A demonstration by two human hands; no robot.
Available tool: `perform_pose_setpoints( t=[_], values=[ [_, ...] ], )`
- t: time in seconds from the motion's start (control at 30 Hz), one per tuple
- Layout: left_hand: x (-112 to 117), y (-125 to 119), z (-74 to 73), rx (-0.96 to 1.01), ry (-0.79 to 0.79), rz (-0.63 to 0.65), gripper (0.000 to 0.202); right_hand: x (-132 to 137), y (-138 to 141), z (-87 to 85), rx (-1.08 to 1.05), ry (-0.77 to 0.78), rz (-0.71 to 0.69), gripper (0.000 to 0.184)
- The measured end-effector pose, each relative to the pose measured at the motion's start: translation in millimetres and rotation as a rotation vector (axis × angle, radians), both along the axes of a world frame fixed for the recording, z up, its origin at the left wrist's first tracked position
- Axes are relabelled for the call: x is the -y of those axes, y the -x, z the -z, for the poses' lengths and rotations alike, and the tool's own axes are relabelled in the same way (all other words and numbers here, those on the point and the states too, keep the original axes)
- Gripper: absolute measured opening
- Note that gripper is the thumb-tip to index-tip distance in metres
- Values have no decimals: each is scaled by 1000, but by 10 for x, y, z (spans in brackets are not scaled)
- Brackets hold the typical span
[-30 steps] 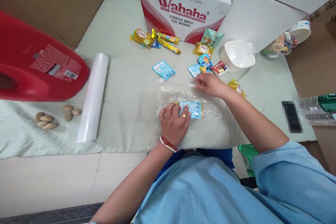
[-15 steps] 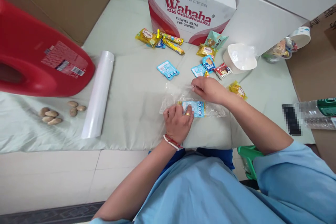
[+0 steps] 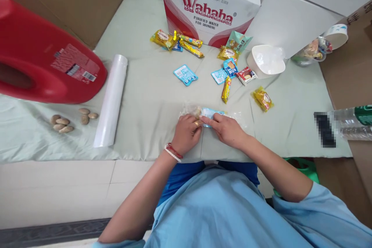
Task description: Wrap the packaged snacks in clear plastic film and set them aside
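On the cloth near the table's front edge lies a blue snack packet inside clear plastic film. My left hand has its fingers curled on the film at the packet's left end. From the right, my right hand presses over the packet, its index finger stretched toward my left fingertips and its other fingers bent. Both hands touch the film, and parts of the packet are hidden under them. Just beyond the bundle is a small yellow wrapped stick.
Other snacks lie beyond: a blue packet, a red packet and a yellow packet. A white bowl stands near the Wahaha box. To the left are a film roll, several stones and a red jug.
My right hand has come down from the raised film edge onto the packet, and my left hand has shifted left. The film now lies folded closer, and the yellow stick is uncovered.
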State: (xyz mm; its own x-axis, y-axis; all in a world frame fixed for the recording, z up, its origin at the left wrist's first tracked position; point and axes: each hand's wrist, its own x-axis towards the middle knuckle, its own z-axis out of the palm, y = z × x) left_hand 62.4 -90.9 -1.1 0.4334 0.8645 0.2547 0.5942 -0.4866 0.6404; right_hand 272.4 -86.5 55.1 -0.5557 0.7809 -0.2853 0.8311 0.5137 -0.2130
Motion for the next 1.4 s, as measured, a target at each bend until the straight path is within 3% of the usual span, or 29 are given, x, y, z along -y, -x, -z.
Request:
perform_pose_setpoints(
  t=[0.07,0.1,0.2,0.27,0.37,0.5,0.63,0.73,0.9,1.03,1.1,1.13,1.27,1.33,1.4],
  values=[
    [-21,156,21,125,34,-25,23,-4,-4,13,-7,15,-6,52],
    [-32,221,25,186,37,-120,23,-12,-3,11,-12,28,-7,51],
    [-105,336,5,307,43,-576,25,-40,7,-2,-42,61,-7,51],
    [-191,333,-31,284,90,-732,33,-55,16,-9,-56,73,-10,53],
    [-323,254,-106,101,212,-668,38,-66,29,-23,-44,72,-7,53],
    [-375,255,-259,-133,283,-492,25,-64,11,-47,-80,80,5,46],
    [-293,363,-481,-5,470,-360,27,-67,-56,-60,-265,102,-18,41],
    [-211,205,-601,168,547,-352,28,-92,-86,-59,-379,133,-44,42],
    [-165,-311,-546,266,607,-312,31,-86,-129,-19,-414,95,-135,38],
    [-146,-415,-413,176,433,-295,33,45,-272,22,-585,132,-148,35],
    [-120,-413,-367,64,341,-324,28,97,-356,51,-709,187,-46,33],
    [-106,-416,-350,15,319,-352,27,102,-394,72,-750,172,73,35],
    [-84,-454,-293,-71,260,-456,22,-42,-522,198,-622,-182,633,35],
    [-105,-457,-257,-81,191,-530,31,-163,-577,268,-440,-245,703,54],
    [-139,-441,-219,-110,165,-601,50,-249,-618,317,-320,-167,682,57]
  ],
)
